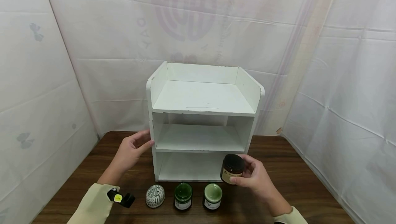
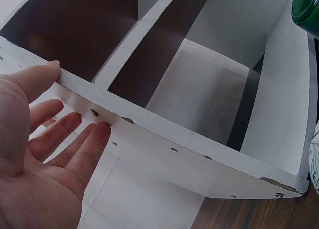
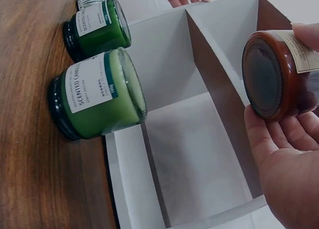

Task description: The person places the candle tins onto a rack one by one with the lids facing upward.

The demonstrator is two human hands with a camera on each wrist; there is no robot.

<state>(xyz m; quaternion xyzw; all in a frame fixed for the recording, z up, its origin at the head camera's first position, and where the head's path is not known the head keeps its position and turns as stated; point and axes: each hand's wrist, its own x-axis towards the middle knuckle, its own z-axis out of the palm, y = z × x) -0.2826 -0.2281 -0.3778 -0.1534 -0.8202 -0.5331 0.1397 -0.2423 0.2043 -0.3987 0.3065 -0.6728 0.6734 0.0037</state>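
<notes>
A white three-tier shelf unit (image 1: 202, 102) stands on the brown wooden table (image 1: 294, 169). My left hand (image 1: 131, 150) lies flat with straight fingers (image 2: 75, 144) against the shelf's left side wall (image 2: 164, 159), thumb at its front edge. My right hand (image 1: 255, 176) grips a brown jar (image 1: 232, 169) with a dark lid and pale label, lifted in front of the bottom shelf's right corner. In the right wrist view the brown jar (image 3: 274, 74) is held between thumb and fingers, its lid facing the shelf openings (image 3: 194, 154).
Along the table's front stand a patterned egg-shaped ornament (image 1: 155, 196), a dark green candle jar (image 1: 183, 196) and a light green candle jar (image 1: 212, 196), the latter two also close in the right wrist view (image 3: 97, 32) (image 3: 97, 94). White sheets wall the table all round.
</notes>
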